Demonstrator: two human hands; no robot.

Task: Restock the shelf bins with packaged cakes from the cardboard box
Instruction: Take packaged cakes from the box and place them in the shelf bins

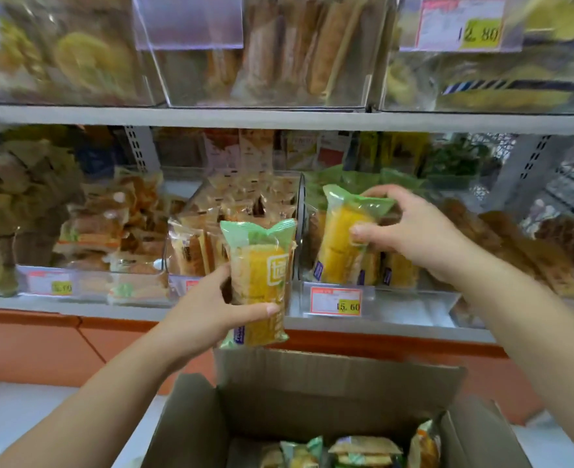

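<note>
Hands (207, 309) around two packaged cakes (262, 275)

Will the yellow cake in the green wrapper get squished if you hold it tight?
Probably yes. The cake pack in the left hand looks like soft sponge in thin, crinkly film, so a hard squeeze would likely dent it. It seems light: the right hand lifts another pack with just fingertips. The shiny film may be slippery.

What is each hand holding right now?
Left hand: closed on a green-and-yellow cake pack, above the cardboard box.
Right hand: closed on another cake pack, at the shelf bin.
</note>
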